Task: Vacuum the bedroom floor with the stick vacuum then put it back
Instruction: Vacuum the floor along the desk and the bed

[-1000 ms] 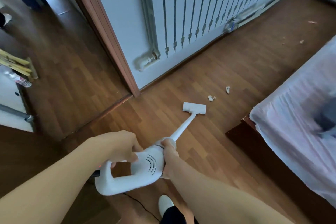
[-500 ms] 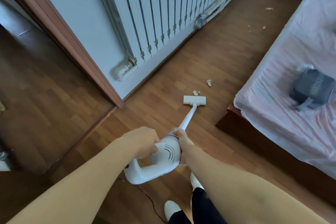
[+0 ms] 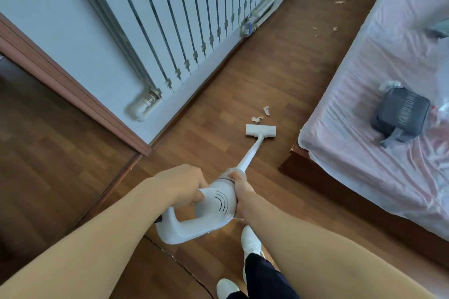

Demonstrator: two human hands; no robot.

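Down on the brown wood-plank floor (image 3: 279, 68), the white stick vacuum (image 3: 213, 204) has its flat floor head (image 3: 260, 130) just behind two torn paper scraps (image 3: 257, 118). The white ribbed radiator (image 3: 194, 19) is on the left and the pink-sheeted bed (image 3: 364, 153) on the right, with a grey fabric pouch (image 3: 401, 116) lying on it.

"HANDSOME" on grey pouch (image 3: 402, 114), printed lengthwise

The floor (image 3: 279, 75) was brown wood-look planks, smooth with a soft sheen. The vacuum (image 3: 218, 204) was smooth white plastic, lightly glossy. The radiator (image 3: 194, 7) looked like white painted metal with smooth fins. The door frame (image 3: 73, 90) was matt brown wood. The bed (image 3: 364, 128) had pink cloth under a wrinkled, shiny clear plastic sheet. On it lay a matt grey fabric pouch (image 3: 401, 114). The scraps (image 3: 257, 118) looked like crumpled paper.
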